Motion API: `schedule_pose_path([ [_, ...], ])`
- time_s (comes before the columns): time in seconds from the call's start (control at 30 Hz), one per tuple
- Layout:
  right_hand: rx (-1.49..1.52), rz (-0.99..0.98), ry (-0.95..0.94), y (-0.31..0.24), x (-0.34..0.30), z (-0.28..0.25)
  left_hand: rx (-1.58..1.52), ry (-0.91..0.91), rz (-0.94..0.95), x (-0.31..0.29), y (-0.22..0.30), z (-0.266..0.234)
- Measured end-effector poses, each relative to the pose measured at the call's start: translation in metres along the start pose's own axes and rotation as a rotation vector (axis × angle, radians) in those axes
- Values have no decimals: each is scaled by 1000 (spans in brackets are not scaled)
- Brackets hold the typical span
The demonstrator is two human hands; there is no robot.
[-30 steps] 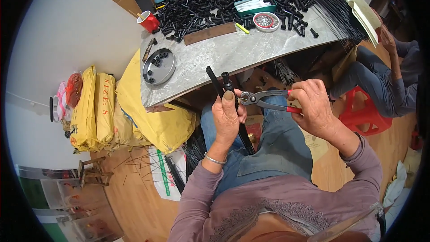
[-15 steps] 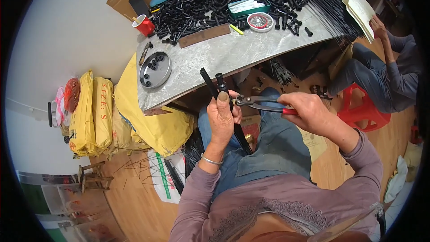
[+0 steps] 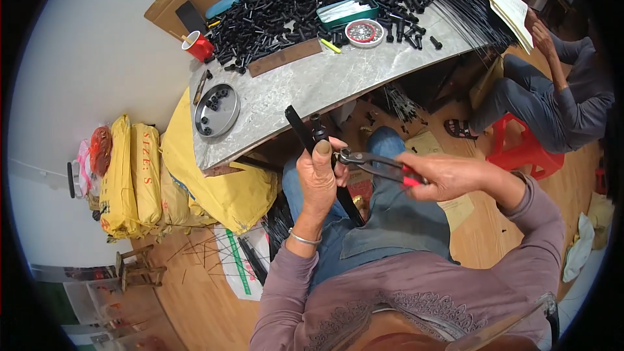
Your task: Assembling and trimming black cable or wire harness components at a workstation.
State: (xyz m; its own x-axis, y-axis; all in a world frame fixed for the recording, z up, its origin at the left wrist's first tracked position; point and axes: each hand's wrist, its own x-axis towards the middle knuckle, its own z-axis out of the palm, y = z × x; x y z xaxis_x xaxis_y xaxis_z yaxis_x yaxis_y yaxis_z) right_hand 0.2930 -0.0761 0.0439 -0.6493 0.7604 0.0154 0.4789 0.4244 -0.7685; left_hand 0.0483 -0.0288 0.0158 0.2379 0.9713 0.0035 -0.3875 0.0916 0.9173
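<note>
My left hand is closed around a long black rod-like piece and a black piece with a knobbed cylindrical top. Both stand tilted above my lap, with the thumb pressed on their front. My right hand grips a pair of pliers with dark metal arms and red grips. The jaws of the pliers meet the black pieces beside my left fingers; what lies between the jaws is too small to make out. Below the left hand, a black length runs down between my thighs.
A grey table carries heaped black parts, a round metal tray, a red cup, a green box and a tub of small metal pieces. Yellow sacks stand left. Another person sits right on a red stool.
The whole view has shifted slightly, with the table now further left. My right hand's hold on the pliers has changed a little, showing more of the red grips. My left hand keeps its hold.
</note>
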Motion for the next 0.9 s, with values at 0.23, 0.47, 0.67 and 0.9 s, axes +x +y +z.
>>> schedule_pose_path([
  [0.23,1174,480,-184,-7,-7,16,37,-54,50,1,0,1],
  [0.47,563,494,-470,-19,6,-27,24,-37,43,-1,0,1],
  [0.67,988,432,-152,-21,-5,-15,34,-64,50,2,1,-3],
  [0.9,1492,339,-489,15,-11,13,16,-80,48,-2,2,2],
])
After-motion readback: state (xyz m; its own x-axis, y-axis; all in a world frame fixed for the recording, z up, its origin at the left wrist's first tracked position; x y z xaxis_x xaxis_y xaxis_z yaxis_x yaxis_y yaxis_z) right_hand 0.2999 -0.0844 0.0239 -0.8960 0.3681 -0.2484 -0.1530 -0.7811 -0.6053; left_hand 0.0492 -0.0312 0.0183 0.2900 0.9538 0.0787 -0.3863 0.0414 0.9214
